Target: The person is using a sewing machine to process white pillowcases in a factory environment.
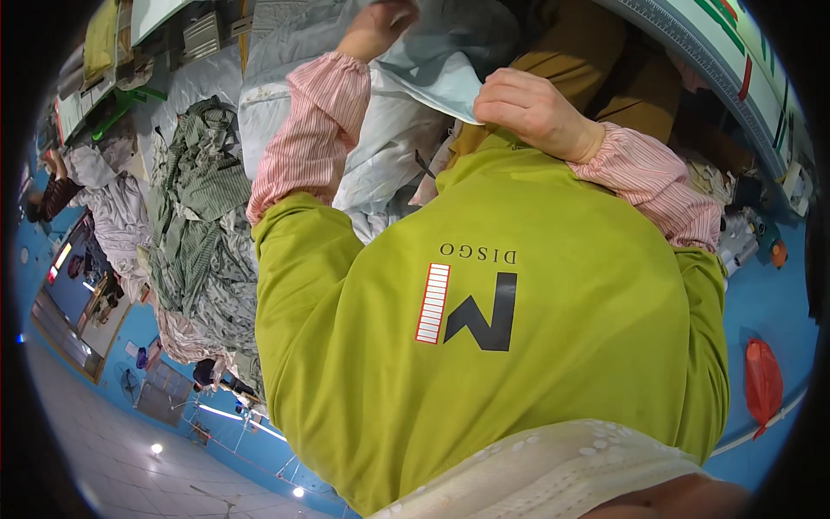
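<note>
A pale blue-white cloth stretches near the top middle, over my lap. My right hand pinches its right corner, with thumb and fingers pressed together. Higher and further left, my left hand has its fingers curled on a pale edge of cloth; the top of the picture cuts part of it off. Both forearms wear pink striped sleeve covers. Beneath and left of the held cloth lies more white, crumpled fabric.
A heap of green-grey striped and patterned cloth lies on the left. At the upper right, a table edge with a ruler strip curves close to my right arm. A red plastic bag is at the right. Another person shows at the far left.
</note>
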`<state>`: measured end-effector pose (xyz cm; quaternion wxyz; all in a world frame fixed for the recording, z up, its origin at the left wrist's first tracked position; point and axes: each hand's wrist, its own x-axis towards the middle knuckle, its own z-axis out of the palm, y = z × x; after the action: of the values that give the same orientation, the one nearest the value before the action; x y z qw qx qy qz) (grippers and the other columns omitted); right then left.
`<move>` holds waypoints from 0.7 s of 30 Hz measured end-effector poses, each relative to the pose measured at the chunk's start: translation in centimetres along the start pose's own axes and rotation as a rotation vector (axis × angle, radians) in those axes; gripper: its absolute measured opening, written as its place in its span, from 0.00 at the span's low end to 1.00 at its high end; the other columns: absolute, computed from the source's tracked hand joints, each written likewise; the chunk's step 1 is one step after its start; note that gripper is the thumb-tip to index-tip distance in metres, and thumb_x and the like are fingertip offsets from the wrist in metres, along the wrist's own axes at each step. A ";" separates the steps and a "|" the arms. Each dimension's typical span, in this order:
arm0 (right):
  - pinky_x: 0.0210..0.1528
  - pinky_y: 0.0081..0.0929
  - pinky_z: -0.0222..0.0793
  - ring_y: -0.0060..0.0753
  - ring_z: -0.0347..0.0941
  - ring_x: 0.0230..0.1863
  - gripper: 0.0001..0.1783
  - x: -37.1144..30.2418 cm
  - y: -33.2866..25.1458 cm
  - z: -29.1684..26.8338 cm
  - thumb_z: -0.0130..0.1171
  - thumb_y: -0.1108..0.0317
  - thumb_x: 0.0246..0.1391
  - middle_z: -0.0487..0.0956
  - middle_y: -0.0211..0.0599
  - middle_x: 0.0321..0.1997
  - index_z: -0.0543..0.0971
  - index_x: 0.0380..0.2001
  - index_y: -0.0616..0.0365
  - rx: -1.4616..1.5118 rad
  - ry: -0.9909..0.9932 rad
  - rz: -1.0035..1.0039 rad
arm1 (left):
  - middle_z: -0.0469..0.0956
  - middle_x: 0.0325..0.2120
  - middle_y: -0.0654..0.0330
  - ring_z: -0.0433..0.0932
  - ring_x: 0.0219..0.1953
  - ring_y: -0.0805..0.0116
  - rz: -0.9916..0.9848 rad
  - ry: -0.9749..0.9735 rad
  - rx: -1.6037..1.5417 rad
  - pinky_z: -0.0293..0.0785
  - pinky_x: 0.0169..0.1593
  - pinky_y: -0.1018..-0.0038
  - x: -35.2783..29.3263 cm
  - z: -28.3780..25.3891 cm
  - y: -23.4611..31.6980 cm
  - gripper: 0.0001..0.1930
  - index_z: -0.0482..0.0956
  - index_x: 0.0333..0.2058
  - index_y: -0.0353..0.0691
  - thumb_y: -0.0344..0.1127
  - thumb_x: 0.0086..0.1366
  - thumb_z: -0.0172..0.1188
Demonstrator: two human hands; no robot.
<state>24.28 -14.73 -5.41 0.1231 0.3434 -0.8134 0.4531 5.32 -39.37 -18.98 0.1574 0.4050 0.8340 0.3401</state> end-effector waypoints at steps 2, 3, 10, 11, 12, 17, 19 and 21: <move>0.40 0.32 0.74 0.38 0.76 0.39 0.09 -0.3 -0.1 0.2 0.61 0.75 0.46 0.78 0.33 0.34 0.77 0.33 0.58 0.065 -0.119 0.049 | 0.84 0.39 0.55 0.82 0.40 0.49 -0.093 -0.201 0.032 0.76 0.46 0.61 -1.4 1.6 -1.7 0.11 0.84 0.41 0.44 0.43 0.67 0.61; 0.41 0.31 0.74 0.37 0.76 0.39 0.08 -0.4 -0.2 0.3 0.60 0.73 0.47 0.78 0.32 0.34 0.77 0.33 0.57 0.096 -0.179 0.072 | 0.84 0.40 0.56 0.82 0.40 0.50 -0.184 -0.382 0.066 0.76 0.46 0.61 -1.9 2.3 -2.4 0.13 0.85 0.41 0.44 0.45 0.67 0.60; 0.40 0.31 0.75 0.36 0.77 0.39 0.07 -0.6 -0.1 0.3 0.58 0.71 0.49 0.78 0.31 0.34 0.77 0.34 0.56 0.107 -0.218 0.069 | 0.84 0.35 0.50 0.82 0.40 0.55 -0.565 -0.576 0.182 0.76 0.45 0.64 -0.8 2.0 -3.5 0.26 0.84 0.42 0.40 0.59 0.62 0.61; 0.39 0.31 0.75 0.36 0.77 0.39 0.07 -0.6 -0.1 0.3 0.58 0.71 0.49 0.78 0.31 0.34 0.77 0.34 0.56 0.106 -0.212 0.075 | 0.84 0.35 0.50 0.82 0.40 0.55 -0.561 -0.577 0.198 0.76 0.45 0.64 -0.7 1.5 -2.7 0.26 0.84 0.42 0.40 0.59 0.62 0.61; 0.39 0.31 0.75 0.36 0.77 0.38 0.07 -0.6 -0.1 0.3 0.58 0.71 0.49 0.78 0.31 0.34 0.77 0.34 0.55 0.102 -0.210 0.087 | 0.83 0.34 0.51 0.81 0.38 0.56 -0.482 -0.615 0.147 0.75 0.45 0.64 -0.7 1.1 -1.8 0.25 0.83 0.40 0.39 0.58 0.61 0.62; 0.39 0.31 0.75 0.36 0.77 0.39 0.07 -0.7 -0.2 0.3 0.58 0.71 0.49 0.78 0.31 0.34 0.77 0.34 0.55 0.106 -0.213 0.085 | 0.82 0.35 0.54 0.80 0.38 0.61 -0.191 -0.778 -0.273 0.75 0.46 0.67 -2.5 1.7 3.5 0.21 0.80 0.37 0.37 0.52 0.58 0.65; 0.39 0.31 0.75 0.36 0.77 0.39 0.07 -0.8 -0.2 0.3 0.59 0.72 0.49 0.77 0.31 0.34 0.77 0.34 0.55 0.108 -0.212 0.081 | 0.82 0.38 0.53 0.80 0.41 0.57 -0.315 -0.693 -0.158 0.75 0.48 0.65 -3.7 3.3 4.7 0.22 0.80 0.39 0.37 0.52 0.58 0.66; 0.37 0.32 0.73 0.37 0.75 0.35 0.08 -0.9 -0.3 0.4 0.60 0.77 0.46 0.77 0.33 0.33 0.77 0.33 0.59 0.143 -0.211 0.071 | 0.82 0.39 0.50 0.80 0.43 0.54 -0.497 -0.575 -0.169 0.75 0.49 0.64 -4.3 5.4 4.9 0.23 0.80 0.39 0.36 0.52 0.57 0.67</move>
<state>25.18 -14.76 -5.93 -0.0039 0.3681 -0.7990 0.4755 13.69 -38.26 -19.53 0.4950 0.2551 0.7977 0.2316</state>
